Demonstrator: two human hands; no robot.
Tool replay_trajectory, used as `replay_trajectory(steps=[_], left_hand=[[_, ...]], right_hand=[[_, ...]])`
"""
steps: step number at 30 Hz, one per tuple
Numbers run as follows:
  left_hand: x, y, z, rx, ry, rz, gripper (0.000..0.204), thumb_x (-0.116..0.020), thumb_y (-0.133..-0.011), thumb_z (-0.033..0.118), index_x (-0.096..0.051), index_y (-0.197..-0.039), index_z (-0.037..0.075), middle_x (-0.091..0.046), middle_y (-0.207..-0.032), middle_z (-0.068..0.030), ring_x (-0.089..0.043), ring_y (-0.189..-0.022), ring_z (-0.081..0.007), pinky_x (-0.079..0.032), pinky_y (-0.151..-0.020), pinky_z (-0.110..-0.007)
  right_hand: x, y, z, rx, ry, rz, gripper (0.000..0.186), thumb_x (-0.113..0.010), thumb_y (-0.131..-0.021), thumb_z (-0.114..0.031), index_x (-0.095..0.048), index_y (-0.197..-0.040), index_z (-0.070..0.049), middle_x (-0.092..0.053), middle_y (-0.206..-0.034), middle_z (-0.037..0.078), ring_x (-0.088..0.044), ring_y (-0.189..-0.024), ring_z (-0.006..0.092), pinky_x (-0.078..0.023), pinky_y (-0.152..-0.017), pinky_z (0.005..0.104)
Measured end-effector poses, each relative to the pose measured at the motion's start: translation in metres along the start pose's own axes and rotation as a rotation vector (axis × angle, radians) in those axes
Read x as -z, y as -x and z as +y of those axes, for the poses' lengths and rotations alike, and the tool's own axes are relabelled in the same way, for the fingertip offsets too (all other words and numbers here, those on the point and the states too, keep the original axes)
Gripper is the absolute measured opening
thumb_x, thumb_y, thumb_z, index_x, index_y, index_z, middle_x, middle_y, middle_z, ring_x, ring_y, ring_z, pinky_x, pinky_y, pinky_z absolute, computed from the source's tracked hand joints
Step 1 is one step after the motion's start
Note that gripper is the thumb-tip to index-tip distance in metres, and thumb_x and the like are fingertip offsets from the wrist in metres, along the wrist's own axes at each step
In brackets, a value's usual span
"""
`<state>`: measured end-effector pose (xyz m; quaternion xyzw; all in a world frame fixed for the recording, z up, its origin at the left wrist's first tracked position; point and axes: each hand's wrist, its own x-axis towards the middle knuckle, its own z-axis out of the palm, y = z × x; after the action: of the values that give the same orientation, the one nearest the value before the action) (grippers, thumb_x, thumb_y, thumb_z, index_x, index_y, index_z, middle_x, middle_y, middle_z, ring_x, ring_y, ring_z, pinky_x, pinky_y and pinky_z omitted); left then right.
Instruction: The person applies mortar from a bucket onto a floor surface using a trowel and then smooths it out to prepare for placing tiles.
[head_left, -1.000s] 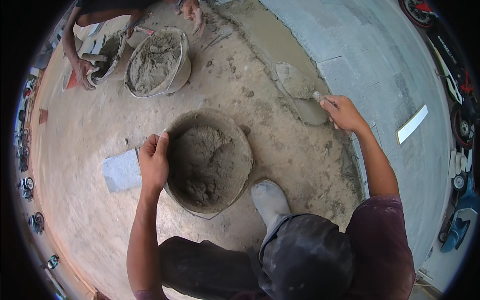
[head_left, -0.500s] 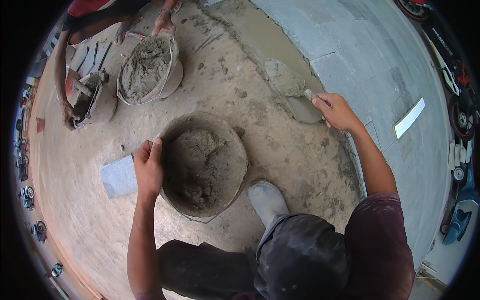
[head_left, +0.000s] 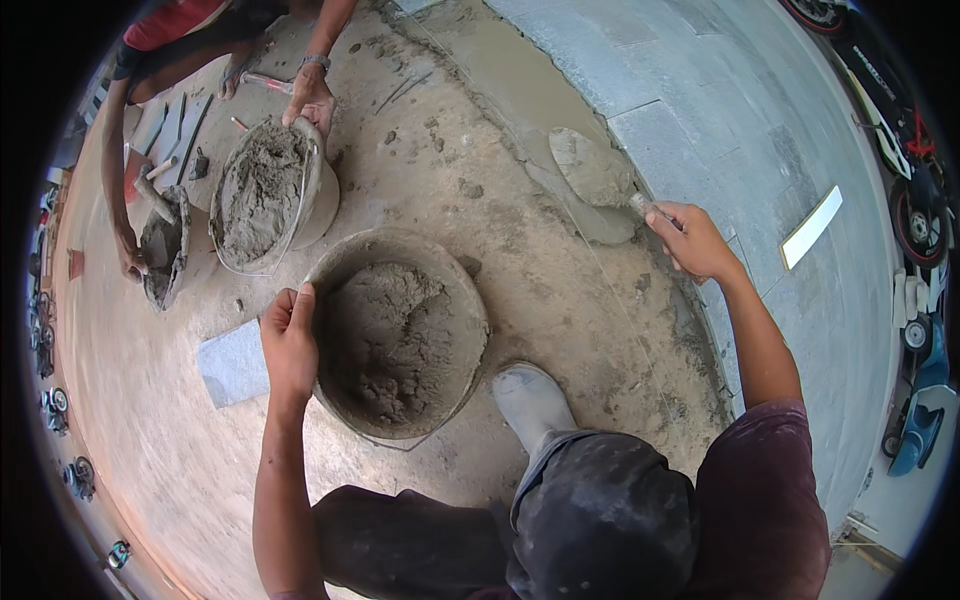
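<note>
Two far buckets have come toward the left grip (head_left: 290, 342) since a second ago: a mortar-filled one (head_left: 322, 208) and a smaller one (head_left: 184, 234), so more mortar stands closer to it. That grip clasps the rim of the near bucket (head_left: 466, 312), right of a grey slab (head_left: 233, 367). Ahead of the right grip (head_left: 695, 241), which clenches its handle, the trowel (head_left: 584, 165) lies over wet mortar (head_left: 510, 60), perhaps touching it. Farther off, a co-worker's hand (head_left: 312, 100) holds the filled bucket's rim.

PLACE: construction site | bucket of mortar (head_left: 468, 345) | wet mortar strip (head_left: 510, 65) | grey paving slabs (head_left: 680, 150) | parked motorbike (head_left: 893, 112)
</note>
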<state>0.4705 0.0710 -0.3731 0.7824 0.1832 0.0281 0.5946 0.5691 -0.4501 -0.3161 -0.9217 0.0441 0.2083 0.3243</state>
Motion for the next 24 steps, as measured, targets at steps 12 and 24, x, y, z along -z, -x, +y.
replay_trajectory(steps=[12, 24], left_hand=[[0.011, 0.008, -0.010, 0.015, -0.012, 0.027, 0.042, -0.061, -0.108, 0.030, -0.049, -0.073, 0.010, -0.041, -0.071, 0.0090, -0.031, -0.068, -0.0035, -0.027, -0.058, -0.026], [0.004, 0.027, -0.005, -0.031, -0.017, 0.043, 0.043, -0.059, -0.109, 0.031, -0.047, -0.074, 0.009, -0.040, -0.072, 0.0079, -0.033, -0.069, -0.0046, -0.029, -0.059, -0.026]], right_hand=[[0.013, 0.078, 0.018, -0.131, -0.012, -0.038, 0.039, -0.057, -0.106, -0.037, -0.063, -0.092, -0.001, -0.056, -0.064, 0.004, -0.055, -0.046, 0.0126, -0.044, -0.048, 0.0325], [-0.006, 0.062, 0.041, -0.091, 0.047, -0.036, 0.039, -0.055, -0.108, -0.039, -0.065, -0.101, -0.001, -0.055, -0.065, 0.002, -0.053, -0.047, 0.0099, -0.044, -0.046, 0.0303]])
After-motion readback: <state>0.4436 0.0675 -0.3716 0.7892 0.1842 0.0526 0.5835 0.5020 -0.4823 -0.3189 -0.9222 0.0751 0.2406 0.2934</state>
